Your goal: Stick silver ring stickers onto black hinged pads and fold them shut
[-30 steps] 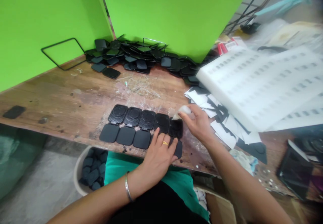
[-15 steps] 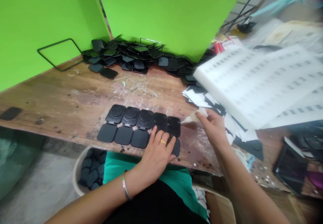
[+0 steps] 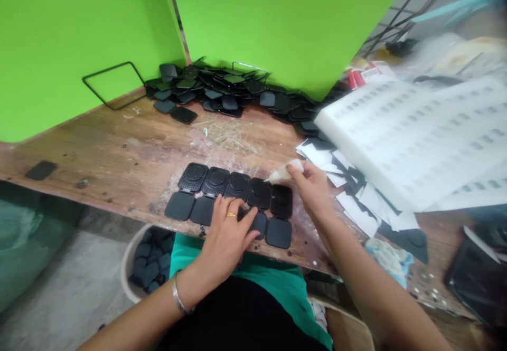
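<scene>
Several black hinged square cases [image 3: 236,186] lie unfolded in a row near the table's front edge, ridged circular halves at the back and smooth halves [image 3: 279,233] in front. My right hand [image 3: 312,185] is closed around a small white squeeze bottle with a narrow nozzle [image 3: 285,171]. Its tip points left, at the right back edge of the fourth case [image 3: 259,193]; whether it touches I cannot tell. My left hand [image 3: 228,229] rests with fingers spread over the smooth halves of the middle cases, partly hiding them.
A heap of black cases [image 3: 222,89] lies against the green wall [image 3: 285,24]. White perforated foam sheets [image 3: 412,140] and white and black cut pieces [image 3: 358,211] are on the right. Below the front edge stands a bucket of black pieces [image 3: 148,261]. A crumpled cloth [image 3: 390,258] lies at right.
The squeeze bottle in my right hand has moved left from the last case to the fourth. My left hand has slid left along the front halves, uncovering the last one. The view has shifted slightly.
</scene>
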A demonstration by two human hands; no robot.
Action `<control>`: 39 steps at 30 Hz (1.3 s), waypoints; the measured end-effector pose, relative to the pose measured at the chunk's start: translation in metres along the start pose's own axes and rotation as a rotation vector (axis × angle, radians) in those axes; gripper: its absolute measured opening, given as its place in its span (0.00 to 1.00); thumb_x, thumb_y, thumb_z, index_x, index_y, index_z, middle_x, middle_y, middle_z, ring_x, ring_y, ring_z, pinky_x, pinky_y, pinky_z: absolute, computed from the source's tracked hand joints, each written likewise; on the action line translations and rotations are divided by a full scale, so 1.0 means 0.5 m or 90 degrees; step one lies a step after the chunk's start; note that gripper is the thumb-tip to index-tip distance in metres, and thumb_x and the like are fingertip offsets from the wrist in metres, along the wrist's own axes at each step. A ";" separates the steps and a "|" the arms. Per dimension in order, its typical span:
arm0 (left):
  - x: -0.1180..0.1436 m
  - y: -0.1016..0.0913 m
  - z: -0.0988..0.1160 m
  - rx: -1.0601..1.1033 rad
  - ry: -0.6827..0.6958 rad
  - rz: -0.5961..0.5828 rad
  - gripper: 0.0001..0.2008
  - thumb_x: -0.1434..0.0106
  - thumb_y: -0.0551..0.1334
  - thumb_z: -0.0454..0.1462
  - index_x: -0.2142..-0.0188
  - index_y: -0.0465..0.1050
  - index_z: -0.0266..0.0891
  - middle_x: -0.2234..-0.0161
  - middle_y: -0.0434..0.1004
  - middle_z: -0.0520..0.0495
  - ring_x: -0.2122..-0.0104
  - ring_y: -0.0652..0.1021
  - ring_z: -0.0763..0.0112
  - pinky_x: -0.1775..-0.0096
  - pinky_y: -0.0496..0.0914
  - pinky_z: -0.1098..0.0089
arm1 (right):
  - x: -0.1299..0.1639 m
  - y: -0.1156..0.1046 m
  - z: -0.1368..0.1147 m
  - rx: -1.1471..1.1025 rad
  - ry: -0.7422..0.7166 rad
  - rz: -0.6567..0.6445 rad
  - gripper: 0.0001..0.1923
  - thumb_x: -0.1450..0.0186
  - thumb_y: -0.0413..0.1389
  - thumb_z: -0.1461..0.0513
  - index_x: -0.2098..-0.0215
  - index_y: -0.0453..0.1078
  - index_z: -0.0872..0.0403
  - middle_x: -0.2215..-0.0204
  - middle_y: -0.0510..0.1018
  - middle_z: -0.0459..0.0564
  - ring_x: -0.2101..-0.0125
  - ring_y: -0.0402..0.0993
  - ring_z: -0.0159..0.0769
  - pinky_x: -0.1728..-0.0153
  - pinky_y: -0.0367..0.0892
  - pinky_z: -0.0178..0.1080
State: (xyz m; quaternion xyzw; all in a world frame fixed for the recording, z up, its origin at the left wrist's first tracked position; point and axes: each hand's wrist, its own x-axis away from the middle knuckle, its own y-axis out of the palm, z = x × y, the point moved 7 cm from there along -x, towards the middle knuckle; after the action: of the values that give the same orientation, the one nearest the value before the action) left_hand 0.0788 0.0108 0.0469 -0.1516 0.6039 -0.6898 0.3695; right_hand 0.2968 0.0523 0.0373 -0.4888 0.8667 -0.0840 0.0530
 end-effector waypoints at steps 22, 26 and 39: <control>0.002 0.009 -0.001 -0.006 0.010 -0.041 0.22 0.37 0.66 0.39 0.44 0.72 0.37 0.51 0.70 0.36 0.45 0.68 0.49 0.40 0.59 0.40 | 0.056 0.033 -0.091 0.325 -0.201 -0.126 0.12 0.38 0.57 0.53 0.70 0.71 0.53 0.73 0.76 0.49 0.69 0.71 0.39 0.66 0.63 0.40; 0.001 0.010 -0.002 -0.004 0.008 -0.043 0.23 0.37 0.66 0.40 0.44 0.71 0.37 0.50 0.70 0.36 0.44 0.68 0.49 0.39 0.59 0.40 | 0.065 0.077 -0.097 0.298 -0.217 -0.150 0.10 0.37 0.56 0.55 0.68 0.72 0.53 0.71 0.78 0.49 0.68 0.72 0.40 0.65 0.64 0.40; 0.001 0.006 -0.003 -0.003 0.013 -0.043 0.22 0.37 0.66 0.40 0.45 0.71 0.38 0.52 0.71 0.38 0.46 0.69 0.51 0.39 0.59 0.40 | 0.005 0.052 -0.088 0.356 -0.264 -0.060 0.12 0.39 0.56 0.53 0.72 0.68 0.52 0.73 0.74 0.49 0.69 0.69 0.40 0.64 0.62 0.41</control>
State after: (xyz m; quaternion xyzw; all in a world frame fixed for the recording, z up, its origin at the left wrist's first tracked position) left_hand 0.0787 0.0115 0.0435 -0.1656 0.6036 -0.7021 0.3396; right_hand 0.2660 0.0678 0.0751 -0.5018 0.7573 -0.2194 0.3556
